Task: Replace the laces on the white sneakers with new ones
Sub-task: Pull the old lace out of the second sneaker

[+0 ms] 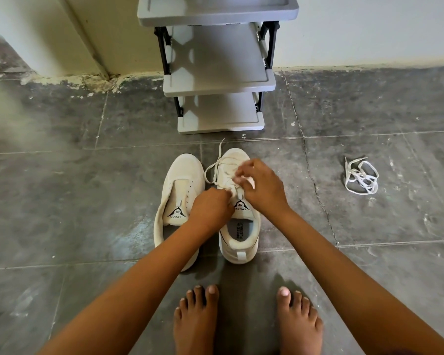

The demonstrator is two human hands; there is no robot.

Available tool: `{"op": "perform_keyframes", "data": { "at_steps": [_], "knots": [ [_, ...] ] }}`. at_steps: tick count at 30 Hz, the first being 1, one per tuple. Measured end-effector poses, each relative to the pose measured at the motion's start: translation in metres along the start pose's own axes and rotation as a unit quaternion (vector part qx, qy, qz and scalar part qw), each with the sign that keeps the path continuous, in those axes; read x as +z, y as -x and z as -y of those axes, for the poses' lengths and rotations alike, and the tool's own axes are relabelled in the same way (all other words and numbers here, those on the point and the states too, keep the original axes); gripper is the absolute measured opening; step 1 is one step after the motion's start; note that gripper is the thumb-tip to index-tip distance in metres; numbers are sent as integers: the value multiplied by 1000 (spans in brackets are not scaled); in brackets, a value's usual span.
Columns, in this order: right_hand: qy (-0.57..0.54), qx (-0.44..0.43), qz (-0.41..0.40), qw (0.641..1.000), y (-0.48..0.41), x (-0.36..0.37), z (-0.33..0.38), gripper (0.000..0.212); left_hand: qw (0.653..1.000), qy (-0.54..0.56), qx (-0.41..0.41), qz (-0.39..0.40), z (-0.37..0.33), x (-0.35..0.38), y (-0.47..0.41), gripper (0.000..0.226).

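On tiled floor (87,201), left sneaker (182,172) and right sneaker (241,242) sit toes away for reach. Our left hand (210,208) pinches lace (217,160) beside right sneaker tongue, steadying; our right hand (264,188) pinches same lace above. Left sneaker laceless; loose laces (362,176) lie well apart.

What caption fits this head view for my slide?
Left hand and right hand pinch the lace on one sneaker; the other sneaker has none; a loose lace lies on the floor.

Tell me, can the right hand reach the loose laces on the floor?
Probably yes: only bare floor lies between the right hand and the loose laces, but it must first release the lace of the sneaker.
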State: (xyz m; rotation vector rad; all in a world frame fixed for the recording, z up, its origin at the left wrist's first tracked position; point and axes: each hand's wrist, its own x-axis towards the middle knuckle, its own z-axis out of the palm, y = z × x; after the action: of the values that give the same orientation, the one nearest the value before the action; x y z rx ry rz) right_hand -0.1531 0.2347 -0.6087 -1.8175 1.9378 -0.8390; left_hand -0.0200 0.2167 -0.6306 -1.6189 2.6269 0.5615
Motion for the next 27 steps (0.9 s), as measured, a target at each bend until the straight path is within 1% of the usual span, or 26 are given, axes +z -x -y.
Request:
{"op": "perform_keyframes", "data": {
  "at_steps": [2,3,5,7,8,10,12,14,15,18,20,23,25,27],
  "knots": [
    [-111,-9,-70,991,-16,-12,21,11,1000,-3,-1,2,0,-1,0,22],
    [-138,-11,-92,986,-23,-18,29,10,1000,-3,-1,5,-1,-2,0,23],
    [-138,3,-107,985,-32,-25,33,10,1000,3,-2,7,-1,-3,1,24],
    [-110,45,-94,988,-29,-26,24,19,1000,9,1,6,0,-5,2,23],
    [-93,73,-70,990,-24,-24,17,27,1000,11,2,4,0,-5,2,23],
    [-35,127,25,991,-11,-17,2,50,1000,16,-4,-4,0,-7,1,23],
    [20,140,123,982,2,-8,-10,69,999,31,-20,-17,0,-10,-1,26],
    [19,135,164,977,11,-1,-16,76,997,66,-38,-28,1,-13,-4,26],
    [3,138,164,977,14,1,-17,74,995,85,-47,-32,2,-15,-5,26],
    [-39,153,126,979,16,-1,-22,62,986,136,-80,-44,8,-19,-5,23],
    [-46,157,116,980,19,-2,-23,56,984,148,-91,-47,8,-20,-7,21],
    [4,119,120,986,26,1,-22,52,993,101,-60,-21,2,-21,-11,31],
    [41,77,142,986,31,6,-20,51,997,65,-38,-6,-2,-20,-14,40],
    [54,54,167,983,34,12,-20,53,999,34,-26,-2,-4,-19,-15,43]
  ]
}}
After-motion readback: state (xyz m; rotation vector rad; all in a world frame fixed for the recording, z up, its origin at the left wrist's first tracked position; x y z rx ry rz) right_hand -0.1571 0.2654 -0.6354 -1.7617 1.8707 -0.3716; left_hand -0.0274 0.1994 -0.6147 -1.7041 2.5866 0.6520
